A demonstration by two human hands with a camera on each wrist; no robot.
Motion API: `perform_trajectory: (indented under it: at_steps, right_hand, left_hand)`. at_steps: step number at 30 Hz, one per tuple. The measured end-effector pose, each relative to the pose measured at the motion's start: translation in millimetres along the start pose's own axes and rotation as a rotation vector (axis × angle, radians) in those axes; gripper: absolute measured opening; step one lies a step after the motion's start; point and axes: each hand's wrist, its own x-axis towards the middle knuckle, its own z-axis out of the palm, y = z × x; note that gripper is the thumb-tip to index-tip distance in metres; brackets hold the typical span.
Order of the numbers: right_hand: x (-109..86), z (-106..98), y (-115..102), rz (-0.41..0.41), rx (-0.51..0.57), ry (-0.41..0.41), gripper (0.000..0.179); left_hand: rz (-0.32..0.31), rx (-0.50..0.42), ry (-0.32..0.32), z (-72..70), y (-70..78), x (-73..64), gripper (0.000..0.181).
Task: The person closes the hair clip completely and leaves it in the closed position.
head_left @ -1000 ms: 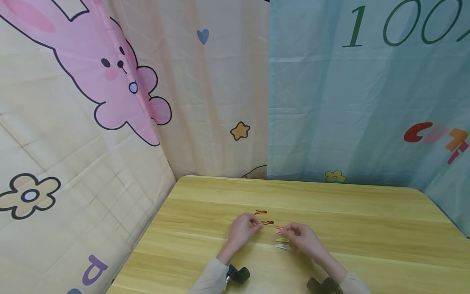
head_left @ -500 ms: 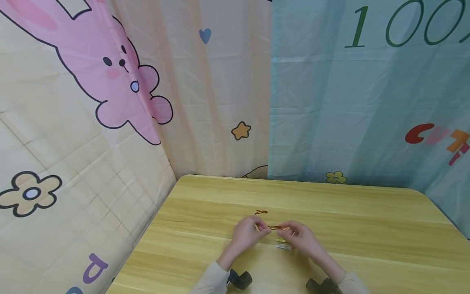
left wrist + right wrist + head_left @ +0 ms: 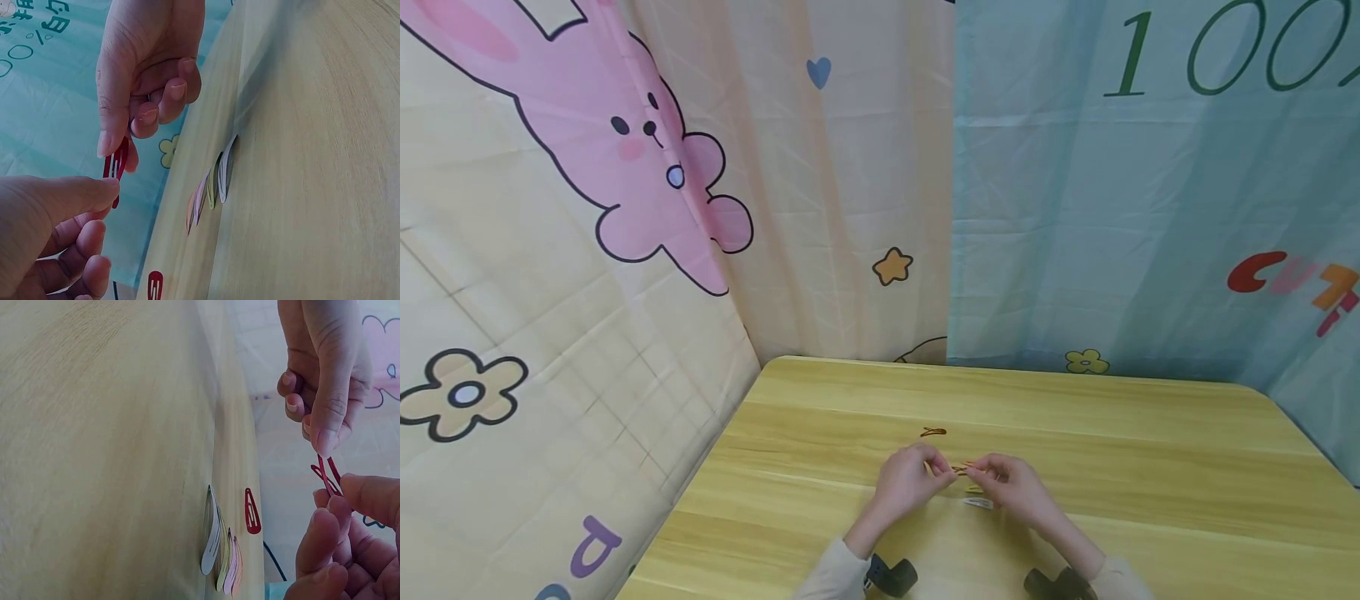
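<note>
A red snap hair clip is held up between both hands above the table. My left hand pinches one end of it between thumb and fingertips. My right hand grips its other end the same way. The right wrist view shows the held clip's parts spread apart. A second red hair clip lies on the table beyond the hands. Nearer and side by side lie a silver clip, a yellow-green clip, a pink clip and an orange clip. The right hand partly covers this row in the head view.
The wooden table ends at a rounded back edge. Behind it hang a cream printed curtain and a blue one. Dark wrist-worn devices, such as the left device, sit under each wrist.
My left hand has moved right with the red clip, away from the other red clip, and met my right hand. Both hands now hold the clip; over the last half second they barely shifted.
</note>
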Motion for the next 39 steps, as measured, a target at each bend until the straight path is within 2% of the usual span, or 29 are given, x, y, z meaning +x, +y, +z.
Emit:
perform_trajectory:
  at_steps: [13, 21, 32, 39]
  right_hand:
    - [0.6, 0.8, 1.3, -0.038, 0.007, 0.019, 0.022]
    - [1.3, 0.9, 2.9, -0.051, 0.000, 0.013, 0.021]
    - [1.4, 0.7, 2.1, -0.039, 0.002, 0.000, 0.021]
    - [0.5, 1.3, -0.9, -0.029, 0.026, -0.010, 0.023]
  left_hand:
    - [-0.017, -0.037, -0.010, -1.3, 0.7, -3.7, 0.016]
    - [-0.046, -0.114, -0.037, 0.0, -3.3, -4.1, 0.015]
    - [-0.040, -0.191, -0.107, 0.4, -4.6, -6.4, 0.026]
    - [-0.062, -0.236, -0.162, -0.2, -3.3, -6.6, 0.028]
